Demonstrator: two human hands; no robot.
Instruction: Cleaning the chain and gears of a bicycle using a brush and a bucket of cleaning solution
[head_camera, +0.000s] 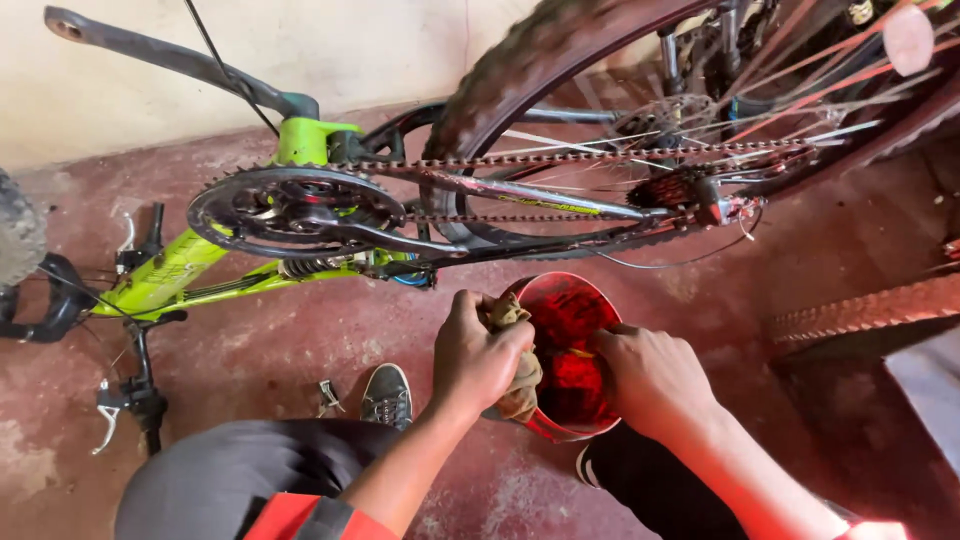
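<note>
**Rag at the red tub, bike upside down**

I'm crouched on the red floor (800, 240) with the bike (300, 140) flipped over in front of me, green frame to my left, rear wheel (560, 60) up to the right, and the chain (560, 158) running from the chainring (290, 205) back to the rear cogs (675, 188). Just below the chain, between my knees, sits the red tub (565, 310).

My left hand (478, 352) is closed in a fist around a dirty tan rag (518, 385), pressed against the tub's near-left rim; the rag bunches out above and below my fingers. My right hand (650, 372) is curled over the tub's right edge, fingers bent inward and gripping the rim to steady it. Whether anything else sits under those fingers I can't tell. The inside of the tub glows dark red; I can't make out how much liquid is in it.

As I judge it, I'm at the stage of loading or wringing the rag at the tub, with the chain not yet touched by it. The next move would call for lifting the rag clear without tipping the tub, then bringing it up to the chain's lower run just above, keeping my fingers away from the chainring teeth.

My shoe (386, 395) is planted left of the tub, and a brake lever (108, 425) lies on the floor by the handlebar (40, 300).
</note>
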